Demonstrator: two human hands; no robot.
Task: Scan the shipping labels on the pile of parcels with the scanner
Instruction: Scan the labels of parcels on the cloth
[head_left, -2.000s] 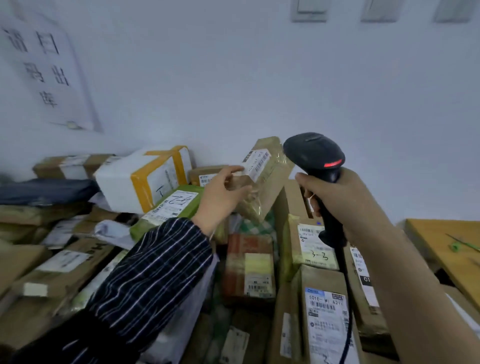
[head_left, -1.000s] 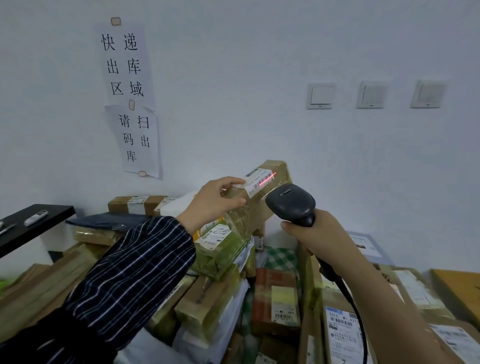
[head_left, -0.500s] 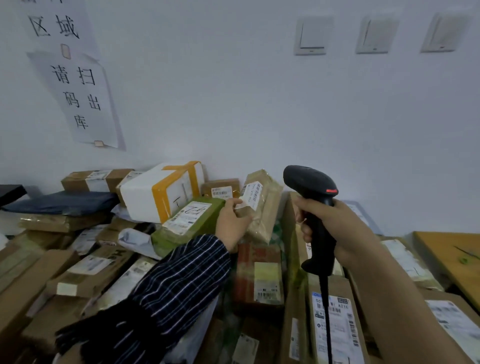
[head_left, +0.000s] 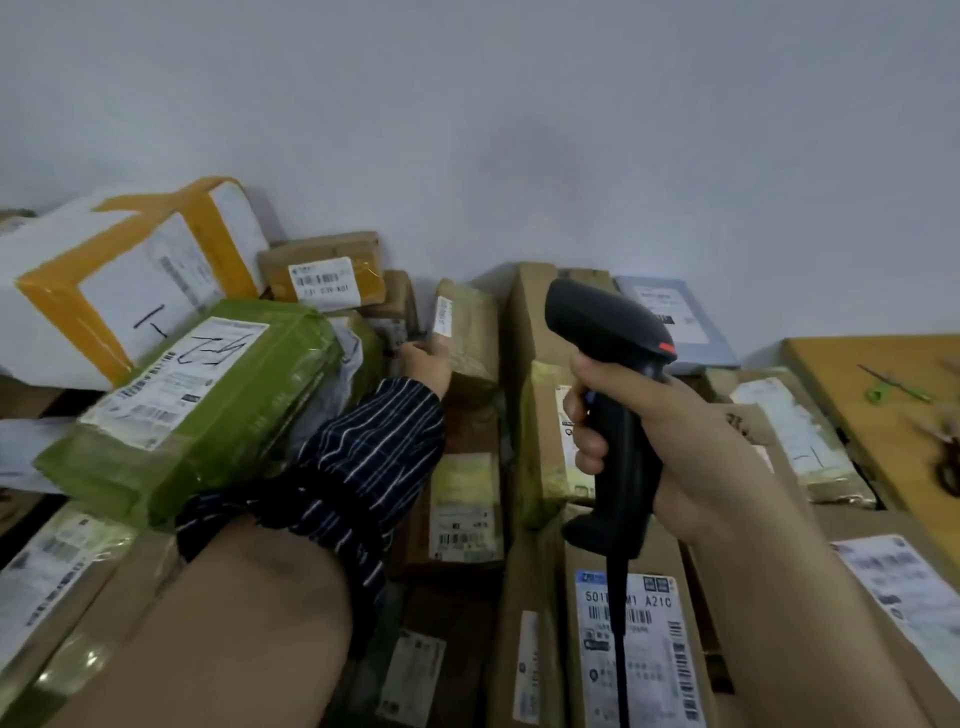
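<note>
If our left grip (head_left: 427, 364), pinching small brown parcel (head_left: 470, 338), slips, parcel tumbles; right grip (head_left: 654, 431), wrapped round scanner (head_left: 608, 332), risks missing label (head_left: 442, 315).

The left arm is stretching forward from the lower left, its skin showing bare near the camera and a dark striped sleeve (head_left: 363, 467) bunching toward the wrist. The left grip (head_left: 427, 364) is holding the lower near edge of a brown parcel (head_left: 470, 332); its fingers are mostly hidden. The right arm is entering bare from the lower right. The right grip (head_left: 654, 431) is holding a black scanner (head_left: 608, 322) upright by the handle, with its fingers (head_left: 587, 447) curling round the handle's front. The two grips are sitting apart at about the same height.
</note>
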